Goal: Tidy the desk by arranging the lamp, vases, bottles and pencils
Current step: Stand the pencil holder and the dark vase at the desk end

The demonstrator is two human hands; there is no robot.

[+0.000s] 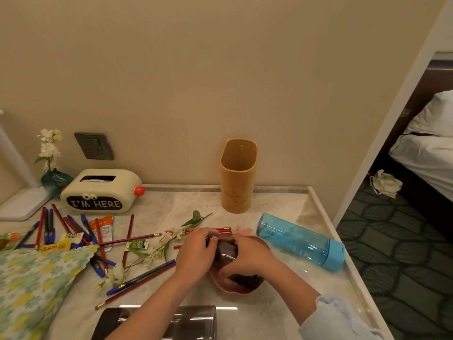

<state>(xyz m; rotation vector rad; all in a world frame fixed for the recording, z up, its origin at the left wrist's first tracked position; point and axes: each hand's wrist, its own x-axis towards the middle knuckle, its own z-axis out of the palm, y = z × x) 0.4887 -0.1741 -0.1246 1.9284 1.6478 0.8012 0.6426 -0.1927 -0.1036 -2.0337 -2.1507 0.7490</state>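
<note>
A dark red-brown vase [226, 252] lies on its side on the marble desk [277, 307], its wavy rim [235, 285] toward me. My left hand [196, 253] and my right hand [245, 256] both grip its body. A blue bottle [301, 244] lies flat to the right. Red pencils [130, 240] and blue pens [142, 276] are scattered to the left, with a white flower sprig [161, 244] among them. A green vase [55, 180] with flowers and the white lamp base [22, 204] stand at the far left.
A tan holder [237, 177] stands upright by the wall. The cream tissue box [100, 190] sits at the back left, a floral cloth [31, 285] at the front left, a dark glossy box [157, 322] at the front edge. Snack packets [103, 229] lie among the pencils.
</note>
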